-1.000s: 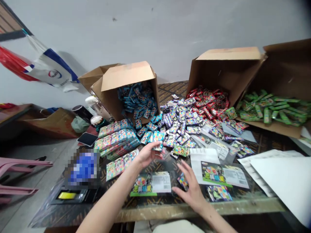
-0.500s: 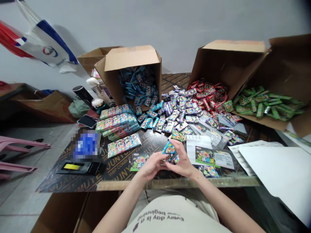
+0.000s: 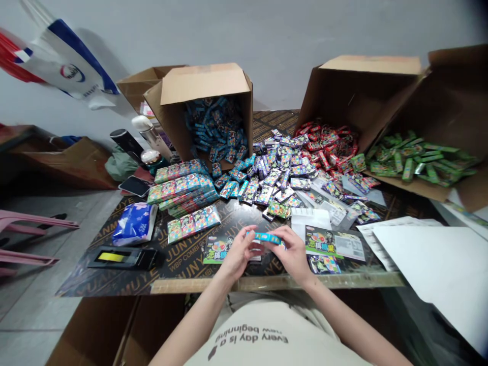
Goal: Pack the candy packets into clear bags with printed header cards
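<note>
- Your left hand [image 3: 237, 256] and right hand [image 3: 296, 254]: fingers narrowed, holding the blue packet [image 3: 267, 237].
- Left of the blue packet: candy strip [image 3: 194, 224].
- Beyond it: purple packets [image 3: 272, 177].

Tan lettering [image 3: 192, 253] is patterning the black counter [image 3: 131, 285]; blue packets [image 3: 217, 133] are showing at eleven o'clock, red packets [image 3: 331, 143] at two, green packets [image 3: 408, 170] at three.

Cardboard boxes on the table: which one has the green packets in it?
The rightmost box, with green packets; its neighbour holds red packets, and the front left box blue ones.
</note>
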A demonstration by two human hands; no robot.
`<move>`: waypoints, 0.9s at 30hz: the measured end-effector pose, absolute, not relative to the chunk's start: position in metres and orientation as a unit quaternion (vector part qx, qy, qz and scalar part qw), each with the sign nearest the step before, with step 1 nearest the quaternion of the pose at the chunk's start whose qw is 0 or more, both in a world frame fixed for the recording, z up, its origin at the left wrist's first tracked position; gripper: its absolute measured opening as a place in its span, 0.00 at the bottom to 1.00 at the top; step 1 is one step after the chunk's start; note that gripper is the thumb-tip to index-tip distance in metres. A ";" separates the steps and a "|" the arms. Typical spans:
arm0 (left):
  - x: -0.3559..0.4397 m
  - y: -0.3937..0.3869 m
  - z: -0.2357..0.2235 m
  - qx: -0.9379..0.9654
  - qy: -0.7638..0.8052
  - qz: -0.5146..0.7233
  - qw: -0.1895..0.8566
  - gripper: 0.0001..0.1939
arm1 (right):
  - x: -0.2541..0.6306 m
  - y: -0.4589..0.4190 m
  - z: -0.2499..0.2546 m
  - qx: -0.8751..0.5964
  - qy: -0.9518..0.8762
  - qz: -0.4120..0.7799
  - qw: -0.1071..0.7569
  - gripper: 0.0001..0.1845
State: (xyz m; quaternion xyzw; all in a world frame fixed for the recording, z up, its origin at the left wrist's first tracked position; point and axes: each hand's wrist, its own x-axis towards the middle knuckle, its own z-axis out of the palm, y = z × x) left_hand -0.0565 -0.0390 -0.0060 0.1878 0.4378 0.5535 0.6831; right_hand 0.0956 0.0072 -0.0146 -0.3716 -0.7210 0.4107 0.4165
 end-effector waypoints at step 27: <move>-0.118 -0.039 -0.029 0.760 0.588 0.190 0.203 0.49 | 0.131 0.038 -0.022 -0.349 -0.855 0.219 0.315 0.36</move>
